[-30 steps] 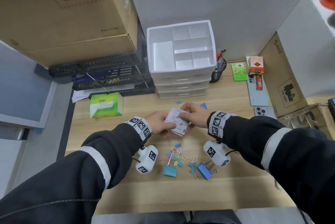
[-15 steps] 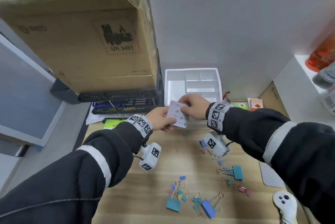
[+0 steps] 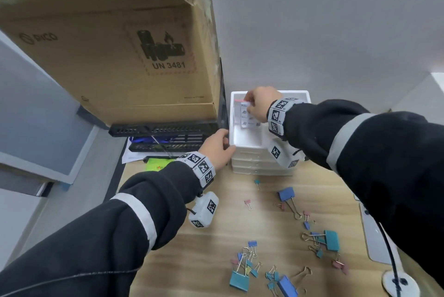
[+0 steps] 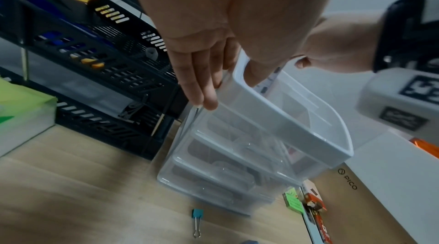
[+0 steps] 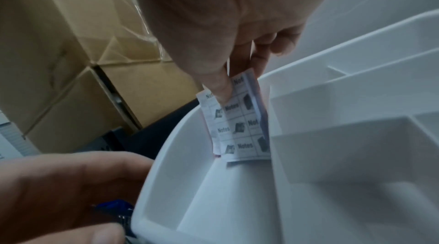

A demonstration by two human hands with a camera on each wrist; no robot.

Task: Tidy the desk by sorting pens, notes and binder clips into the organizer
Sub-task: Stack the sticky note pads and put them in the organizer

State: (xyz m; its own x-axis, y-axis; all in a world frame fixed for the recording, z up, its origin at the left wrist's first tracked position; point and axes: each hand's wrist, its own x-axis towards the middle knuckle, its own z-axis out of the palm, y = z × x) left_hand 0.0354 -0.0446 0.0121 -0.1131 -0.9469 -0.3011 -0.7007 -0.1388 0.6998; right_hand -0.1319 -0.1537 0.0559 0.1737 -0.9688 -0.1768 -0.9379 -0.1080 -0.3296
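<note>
Right hand [image 3: 258,104]: pinched the notes [image 5: 237,126] between thumb and fingers, lowering them on edge into the big left compartment of the organizer [image 3: 245,140], with the lower edge already below the rim.
Left hand [image 3: 217,149]: steadied the organizer at its near left corner, fingers straight against the side wall and thumb hooked over the rim (bracing it, by the look of it); it carried nothing.
Organizer: a white tray with dividers on top of a stack of clear drawers, at the back of the surface [image 3: 192,260] against the wall; the compartments that showed looked bare apart from the arriving notes.
Binder clips [image 3: 286,194]: scattered loose across the surface in front, blue, teal and pink, none in the organizer as far as I could see.
Pens: none visible from where I stood.
Progress: early, I judged; the notes were nearly in but not released, while the clips and any pens were left to do.
</note>
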